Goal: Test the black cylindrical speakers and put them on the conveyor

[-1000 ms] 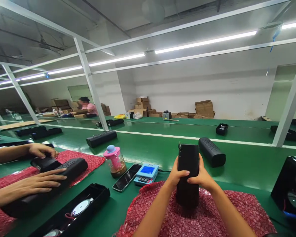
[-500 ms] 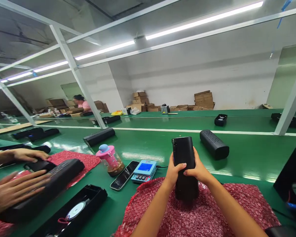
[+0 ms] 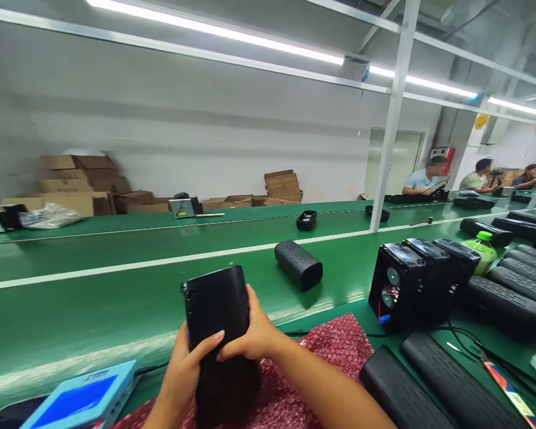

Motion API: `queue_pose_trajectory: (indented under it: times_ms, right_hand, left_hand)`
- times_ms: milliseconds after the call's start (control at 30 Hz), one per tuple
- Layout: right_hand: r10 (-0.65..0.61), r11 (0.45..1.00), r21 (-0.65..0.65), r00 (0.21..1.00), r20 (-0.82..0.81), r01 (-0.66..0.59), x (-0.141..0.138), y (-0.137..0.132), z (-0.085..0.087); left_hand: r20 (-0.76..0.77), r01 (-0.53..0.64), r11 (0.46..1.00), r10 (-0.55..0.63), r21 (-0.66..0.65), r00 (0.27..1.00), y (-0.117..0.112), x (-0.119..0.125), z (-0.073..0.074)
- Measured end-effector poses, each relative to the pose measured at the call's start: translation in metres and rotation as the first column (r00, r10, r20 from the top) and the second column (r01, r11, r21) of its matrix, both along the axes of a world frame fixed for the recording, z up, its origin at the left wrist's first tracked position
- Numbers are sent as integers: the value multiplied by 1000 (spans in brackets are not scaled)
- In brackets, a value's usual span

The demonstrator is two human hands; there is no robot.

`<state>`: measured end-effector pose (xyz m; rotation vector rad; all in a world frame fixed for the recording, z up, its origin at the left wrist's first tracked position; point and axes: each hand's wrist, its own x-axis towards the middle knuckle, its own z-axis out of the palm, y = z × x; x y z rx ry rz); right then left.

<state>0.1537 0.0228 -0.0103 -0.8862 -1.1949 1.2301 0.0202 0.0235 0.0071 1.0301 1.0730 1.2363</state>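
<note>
— What is held, and how?

— A black casing is clasped from both sides. The left hand is wrapped round its lower left edge and the right hand round its right edge. Both thumbs are laid across the front face, with their tips almost met. Neither hand is spread; both are closed on the casing.

— Where is it placed?

— Over the left part of the red bubble wrap, directly between the hands. Its long axis is upright, with the top leaned a little to the left. Whether its lower end is rested on the wrap cannot be told, since that end is hidden.

— Which hand is nearer?

— Both are in contact. The right is set higher on the body, the left lower.

— What can be said of surfaces and shapes?

— The casing is seen as a matte, smooth block with rounded corners and a small nub at its upper left corner. The wrap is dimpled plastic, crumpled.

— And around the wrap?

— To its left a blue box with a screen is seen. Beyond it, on the glossy green desk, a ribbed black cylinder is laid on its side. To the right and beyond it, black open boxes are grouped, with round parts exposed. Just right of it, long ribbed black bars are laid side by side.
</note>
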Motion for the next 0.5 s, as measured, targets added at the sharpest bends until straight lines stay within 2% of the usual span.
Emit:
queue_pose_trajectory:
  times_ms: [200,333,500]
  right_hand:
    - [-2,1000,-20,996,89,4,0,-4,5]
    - [0,1000,10,998,57,0,-5,-5,0]
    - [-4,998,63,1000,26,2,-10,-7,-6]
  left_hand:
    - [38,-16,1000,16,-10,999,-3,1,2]
    - [101,-17,1000,15,25,995,-5,0,-2]
    - [181,35,997,-48,72,982,-7,-3,-4]
